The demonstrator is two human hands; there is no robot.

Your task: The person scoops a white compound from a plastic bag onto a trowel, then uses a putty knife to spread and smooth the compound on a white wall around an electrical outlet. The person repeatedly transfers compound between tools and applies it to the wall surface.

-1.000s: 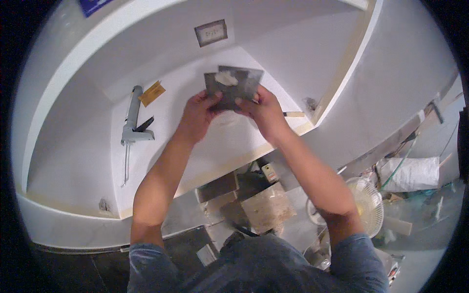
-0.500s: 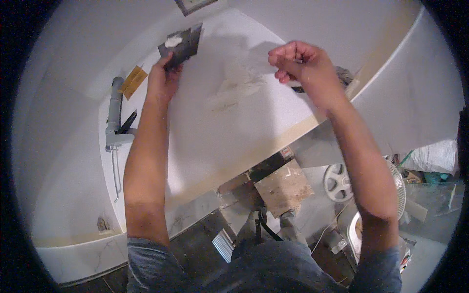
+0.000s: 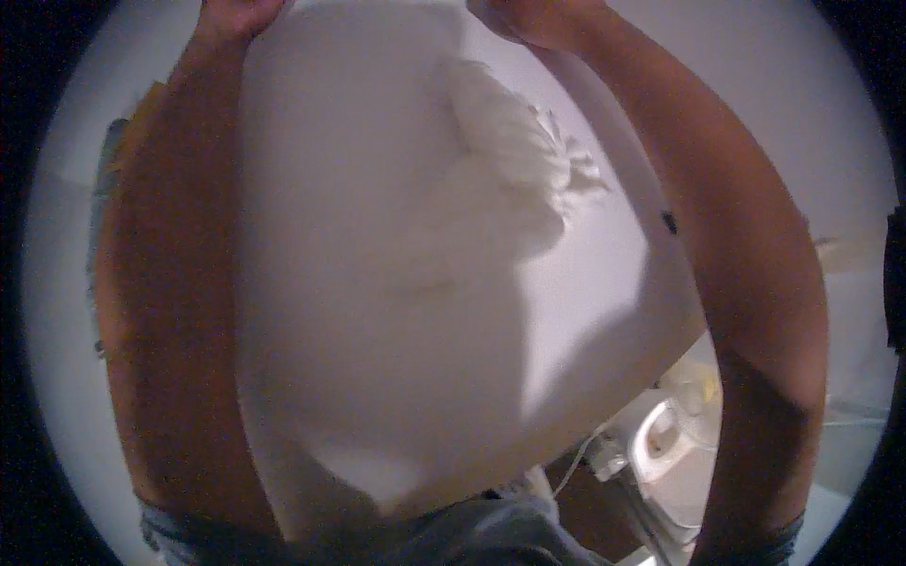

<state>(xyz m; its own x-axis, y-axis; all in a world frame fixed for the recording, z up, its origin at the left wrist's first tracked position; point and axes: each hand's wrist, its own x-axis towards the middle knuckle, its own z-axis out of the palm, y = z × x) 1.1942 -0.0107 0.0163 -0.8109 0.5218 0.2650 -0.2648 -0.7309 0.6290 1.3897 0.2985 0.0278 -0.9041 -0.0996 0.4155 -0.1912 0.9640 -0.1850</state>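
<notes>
At the top edge, my left hand is cut off by the picture, its fingers mostly out of view. My right hand is likewise cut off at the top, and its fingers do not show. Between my forearms lies a broad white surface. A pale, ragged-edged patch, seemingly a ridged smear of white paste, lies on it nearest my right hand. The dark flat scraper with white paste, seen earlier in my left hand, is out of view now.
Beyond my left forearm, a grey caulking gun and a yellow-brown flat piece are partly hidden. The surface's front edge runs past my body. Below it at the right stand white equipment and a cable.
The view has come closer to the white surface. Both hands have moved up to the picture's top edge, and the scraper has left the view. The pale patch appears larger.
</notes>
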